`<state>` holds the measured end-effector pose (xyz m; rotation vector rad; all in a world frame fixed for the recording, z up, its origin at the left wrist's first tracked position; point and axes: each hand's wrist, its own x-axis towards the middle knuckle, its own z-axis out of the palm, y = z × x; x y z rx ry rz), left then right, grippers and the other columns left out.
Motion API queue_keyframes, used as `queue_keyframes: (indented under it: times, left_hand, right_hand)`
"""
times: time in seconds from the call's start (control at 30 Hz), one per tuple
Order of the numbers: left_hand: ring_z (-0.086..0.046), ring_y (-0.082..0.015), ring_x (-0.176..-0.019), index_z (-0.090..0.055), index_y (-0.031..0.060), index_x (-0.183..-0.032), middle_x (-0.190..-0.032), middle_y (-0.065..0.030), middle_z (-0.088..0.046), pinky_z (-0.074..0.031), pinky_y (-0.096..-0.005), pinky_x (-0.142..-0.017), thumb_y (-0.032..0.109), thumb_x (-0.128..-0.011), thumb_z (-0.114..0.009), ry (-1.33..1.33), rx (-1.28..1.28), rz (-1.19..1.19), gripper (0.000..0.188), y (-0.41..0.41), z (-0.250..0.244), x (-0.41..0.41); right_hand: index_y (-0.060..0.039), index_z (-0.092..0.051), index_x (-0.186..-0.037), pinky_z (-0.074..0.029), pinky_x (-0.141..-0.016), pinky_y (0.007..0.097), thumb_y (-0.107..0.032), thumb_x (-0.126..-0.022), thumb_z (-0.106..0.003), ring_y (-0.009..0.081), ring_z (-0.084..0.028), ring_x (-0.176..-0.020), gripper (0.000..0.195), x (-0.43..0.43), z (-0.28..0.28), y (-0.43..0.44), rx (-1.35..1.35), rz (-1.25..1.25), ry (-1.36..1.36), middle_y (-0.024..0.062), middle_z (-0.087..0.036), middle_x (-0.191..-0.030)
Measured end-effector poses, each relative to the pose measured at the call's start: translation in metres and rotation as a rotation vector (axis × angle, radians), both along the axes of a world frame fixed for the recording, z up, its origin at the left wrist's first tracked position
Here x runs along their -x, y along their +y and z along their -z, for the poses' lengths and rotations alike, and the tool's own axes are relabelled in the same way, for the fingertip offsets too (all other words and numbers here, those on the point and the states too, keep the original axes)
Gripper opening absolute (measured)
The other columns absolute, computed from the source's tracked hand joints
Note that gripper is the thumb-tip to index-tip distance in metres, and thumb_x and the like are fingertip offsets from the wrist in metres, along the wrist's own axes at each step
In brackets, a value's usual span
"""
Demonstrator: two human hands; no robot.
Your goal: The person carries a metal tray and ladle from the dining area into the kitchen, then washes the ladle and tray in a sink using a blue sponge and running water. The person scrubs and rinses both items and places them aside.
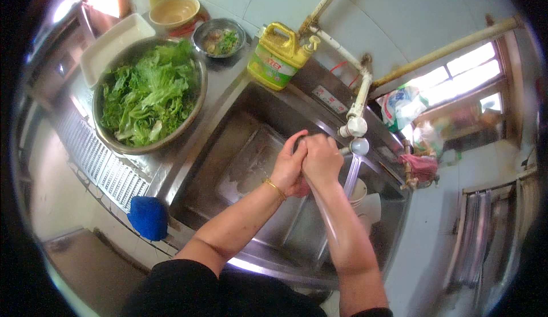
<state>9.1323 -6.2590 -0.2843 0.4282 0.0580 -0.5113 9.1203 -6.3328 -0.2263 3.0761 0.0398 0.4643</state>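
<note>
My left hand [290, 168] and my right hand [323, 158] are pressed together over the stainless steel sink [205, 207], just left of the tap [359, 146]. The right hand's fingers curl over the left hand, whose thumb points up and away from me. A small dark patch shows between them near the left thumb, but I cannot tell whether it is an object or shadow. A gold bracelet [274, 188] circles my left wrist. My right forearm looks wet. Some clear water seems to lie in the basin below.
On the left counter are a large metal bowl [201, 103] of leafy greens, a white tray [92, 62] and small bowls [175, 12]. A yellow detergent jug [276, 58] stands behind the sink. White cups [358, 190] sit at right. A blue cloth [147, 218] hangs over the front edge.
</note>
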Motion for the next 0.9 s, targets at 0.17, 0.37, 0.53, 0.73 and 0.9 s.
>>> queue_keyframes:
  times: [0.17, 0.37, 0.53, 0.73, 0.9]
  left_hand:
    - [-0.053, -0.0196, -0.107, -0.043, 0.0077, -0.131, -0.118, -0.0091, -0.056, -0.045, -0.0343, -0.093, 0.018, -0.094, -0.052, -0.034, 0.020, 0.132, 0.039, 0.006, 0.015, -0.010]
    - [-0.064, -0.0202, -0.075, -0.051, 0.0027, -0.113, -0.097, -0.0166, -0.063, -0.054, -0.0280, -0.055, 0.011, -0.094, -0.049, 0.299, -0.065, 0.152, 0.021, -0.011, 0.061, -0.046]
    - [-0.064, -0.0208, -0.066, -0.052, -0.0016, -0.108, -0.085, -0.0176, -0.064, -0.051, -0.0279, -0.048, 0.004, -0.091, -0.047, 0.103, -0.519, 0.386, 0.019, -0.026, 0.054, -0.048]
    - [-0.065, -0.0288, -0.072, -0.049, -0.0050, -0.112, -0.094, -0.0219, -0.061, -0.058, -0.0351, -0.058, -0.003, -0.088, -0.043, 0.345, -0.200, 0.378, 0.025, -0.052, 0.089, -0.064]
    - [-0.066, -0.0278, -0.076, -0.048, -0.0032, -0.115, -0.097, -0.0206, -0.060, -0.056, -0.0311, -0.052, -0.004, -0.087, -0.040, 0.368, -0.128, 0.450, 0.029, -0.060, 0.081, -0.056]
  right_hand:
    - [-0.0022, -0.066, -0.095, -0.047, -0.072, 0.0316, -0.018, -0.078, -0.062, 0.0186, -0.062, -0.073, 0.024, 0.001, 0.009, -0.031, -0.671, 0.082, 0.415, 0.0132, -0.065, -0.080]
    - [-0.0050, -0.066, -0.099, -0.048, -0.075, 0.0315, -0.025, -0.079, -0.065, 0.0208, -0.063, -0.080, 0.029, 0.042, 0.011, -0.054, -0.616, 0.125, 0.480, 0.0161, -0.066, -0.085]
    - [-0.0054, -0.067, -0.080, -0.048, -0.064, 0.0364, -0.028, -0.081, -0.064, 0.0278, -0.062, -0.066, 0.023, 0.061, 0.009, -0.096, -0.196, 0.391, 0.389, 0.0145, -0.065, -0.077]
    - [-0.0059, -0.054, -0.094, -0.048, -0.061, 0.0419, -0.037, -0.077, -0.066, 0.0330, -0.064, -0.075, 0.037, -0.020, -0.078, -0.063, -0.161, 0.166, -0.035, 0.0148, -0.064, -0.078]
    - [-0.0061, -0.053, -0.093, -0.047, -0.062, 0.0455, -0.037, -0.077, -0.063, 0.0359, -0.061, -0.072, 0.037, -0.035, -0.067, -0.087, 0.052, 0.050, 0.157, 0.0163, -0.062, -0.075]
